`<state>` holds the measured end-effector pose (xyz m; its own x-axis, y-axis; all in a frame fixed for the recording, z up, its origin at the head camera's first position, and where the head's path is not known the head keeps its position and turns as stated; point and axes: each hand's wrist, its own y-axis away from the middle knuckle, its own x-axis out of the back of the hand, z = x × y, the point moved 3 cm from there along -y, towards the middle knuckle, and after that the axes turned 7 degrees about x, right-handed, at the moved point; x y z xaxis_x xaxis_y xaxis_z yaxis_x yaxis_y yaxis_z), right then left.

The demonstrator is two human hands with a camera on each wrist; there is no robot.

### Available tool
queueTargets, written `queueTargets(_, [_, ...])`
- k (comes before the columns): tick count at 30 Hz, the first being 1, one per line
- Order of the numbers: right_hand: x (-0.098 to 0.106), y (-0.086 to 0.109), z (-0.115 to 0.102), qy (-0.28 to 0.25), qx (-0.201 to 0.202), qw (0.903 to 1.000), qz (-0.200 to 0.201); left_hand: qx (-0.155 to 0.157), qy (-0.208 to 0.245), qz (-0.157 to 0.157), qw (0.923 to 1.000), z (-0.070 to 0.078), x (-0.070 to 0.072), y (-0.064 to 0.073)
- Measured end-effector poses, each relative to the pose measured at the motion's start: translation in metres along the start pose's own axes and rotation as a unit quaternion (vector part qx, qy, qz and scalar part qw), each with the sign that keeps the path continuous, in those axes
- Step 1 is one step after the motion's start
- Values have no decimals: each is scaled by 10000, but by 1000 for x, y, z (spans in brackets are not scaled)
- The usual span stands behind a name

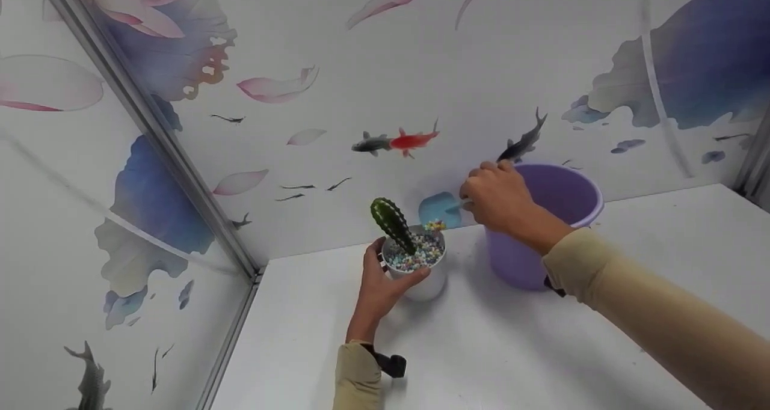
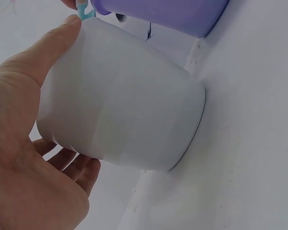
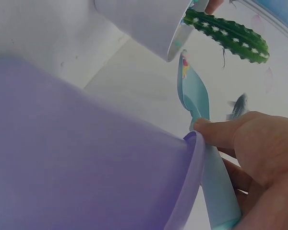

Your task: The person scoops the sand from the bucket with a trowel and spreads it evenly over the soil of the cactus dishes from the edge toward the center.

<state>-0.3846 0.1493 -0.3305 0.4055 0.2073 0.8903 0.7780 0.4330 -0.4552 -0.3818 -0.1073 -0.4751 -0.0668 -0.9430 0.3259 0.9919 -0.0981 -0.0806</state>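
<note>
A green cactus (image 1: 392,222) leans in a white pot (image 1: 428,282) topped with small multicoloured pebbles (image 1: 421,255). My left hand (image 1: 385,284) grips the pot, thumb at the near rim and the other fingers round its left side. My right hand (image 1: 502,196) holds a light blue scoop (image 1: 438,208) by its handle. A few yellow and red pebbles (image 1: 435,225) lie on the scoop's blade, right at the pot's far rim. In the right wrist view the cactus (image 3: 230,37) and the scoop's blade (image 3: 194,91) show close together.
A purple bucket (image 1: 511,253) stands right of the pot, beneath my right hand and forearm. The white table (image 1: 289,326) meets a wall (image 1: 337,205) painted with fish and petals behind. A metal frame post (image 1: 150,127) runs along the left corner.
</note>
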Motion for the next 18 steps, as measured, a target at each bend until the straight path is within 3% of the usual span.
queueTargets(9, [-4,2,-3,90,228,9988,418,-28,43,-24,10000,0,0,-1])
queueTargets(18, [-10,0,-8,200,332,9977,559,-21,21,2,10000,-2,0,-2])
